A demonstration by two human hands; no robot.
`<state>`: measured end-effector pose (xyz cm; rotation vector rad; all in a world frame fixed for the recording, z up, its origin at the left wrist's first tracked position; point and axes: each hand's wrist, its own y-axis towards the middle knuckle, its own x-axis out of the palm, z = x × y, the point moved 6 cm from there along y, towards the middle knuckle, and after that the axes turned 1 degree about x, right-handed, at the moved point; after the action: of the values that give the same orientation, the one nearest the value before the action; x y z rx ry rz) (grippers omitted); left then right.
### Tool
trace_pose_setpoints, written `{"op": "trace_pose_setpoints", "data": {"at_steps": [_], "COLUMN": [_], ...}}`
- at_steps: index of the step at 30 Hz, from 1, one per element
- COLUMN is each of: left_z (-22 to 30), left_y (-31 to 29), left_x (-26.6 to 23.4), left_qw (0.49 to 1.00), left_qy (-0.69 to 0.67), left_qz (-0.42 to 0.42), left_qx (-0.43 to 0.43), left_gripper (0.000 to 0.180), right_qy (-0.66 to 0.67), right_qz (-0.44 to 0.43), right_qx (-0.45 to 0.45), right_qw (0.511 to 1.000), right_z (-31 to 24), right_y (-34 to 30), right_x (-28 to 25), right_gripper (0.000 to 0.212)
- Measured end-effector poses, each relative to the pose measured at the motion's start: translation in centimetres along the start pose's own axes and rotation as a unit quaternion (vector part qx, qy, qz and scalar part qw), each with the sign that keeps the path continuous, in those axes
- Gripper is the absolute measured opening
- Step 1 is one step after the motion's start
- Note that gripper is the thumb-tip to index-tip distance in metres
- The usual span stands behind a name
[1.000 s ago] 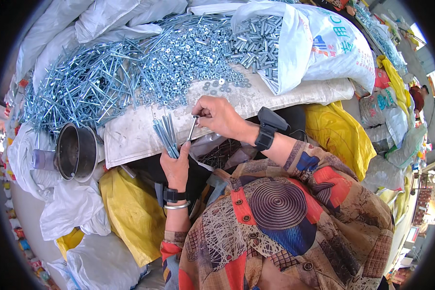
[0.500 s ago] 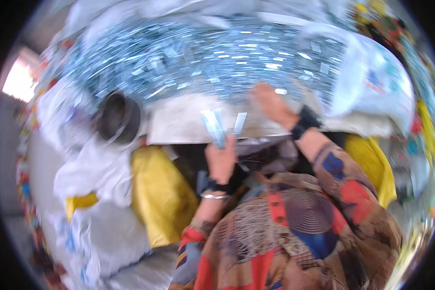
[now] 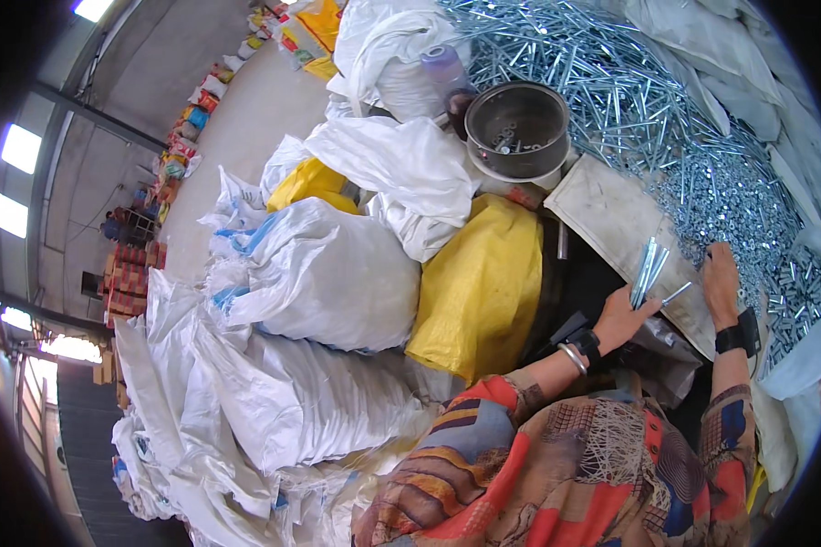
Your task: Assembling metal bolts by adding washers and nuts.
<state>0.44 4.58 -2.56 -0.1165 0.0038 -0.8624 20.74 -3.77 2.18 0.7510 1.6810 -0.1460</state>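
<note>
My left hand (image 3: 618, 321) is closed around a bundle of long, shiny metal bolts (image 3: 649, 266) pointing up and away. One more bolt (image 3: 678, 293) sticks out to the right, near its fingers. My right hand (image 3: 722, 290) is at the near edge of a heap of small metal nuts (image 3: 716, 202), fingers curled; anything in them is too small to make out. Beneath the hands runs an off-white sheet-covered edge (image 3: 602, 202). A large pile of loose long bolts (image 3: 575, 59) lies beyond, and short metal sleeves (image 3: 798, 296) lie right of the right hand.
A dark round pot (image 3: 517, 128) with a few small metal pieces stands left of the piles, beside a clear purplish bottle (image 3: 443, 68). Yellow sacks (image 3: 483, 283) and bulging white sacks (image 3: 328, 273) crowd my left. Stacked red-brown boxes (image 3: 132, 278) stand farther off.
The view has swung left, so the piles and both hands now appear farther right. The left hand keeps its bolts; the right hand remains by the heap.
</note>
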Motion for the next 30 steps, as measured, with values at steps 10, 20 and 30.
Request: {"op": "trace_pose_setpoints", "data": {"at_steps": [10,20,30], "left_z": [-0.3,0.6,3.7], "left_y": [0.0,-0.5,-0.9], "left_x": [0.5,0.6,1.6], "left_qw": [0.999,0.997,0.989], "left_qy": [-0.002,-0.002,0.118], "left_qz": [-0.035,-0.052,-0.085], "left_qx": [-0.036,-0.052,0.033], "left_gripper": [0.03,0.03,0.03], "right_qy": [0.008,0.497,0.51], "right_qz": [0.027,-0.065,-0.042], "right_qx": [-0.046,0.14,0.181], "right_qw": [0.999,0.854,0.84], "right_z": [1.8,-1.9,-2.3], "right_y": [-0.6,-3.8,-6.5], "right_x": [0.6,-2.8,-4.9], "right_gripper": [0.017,0.017,0.022]}}
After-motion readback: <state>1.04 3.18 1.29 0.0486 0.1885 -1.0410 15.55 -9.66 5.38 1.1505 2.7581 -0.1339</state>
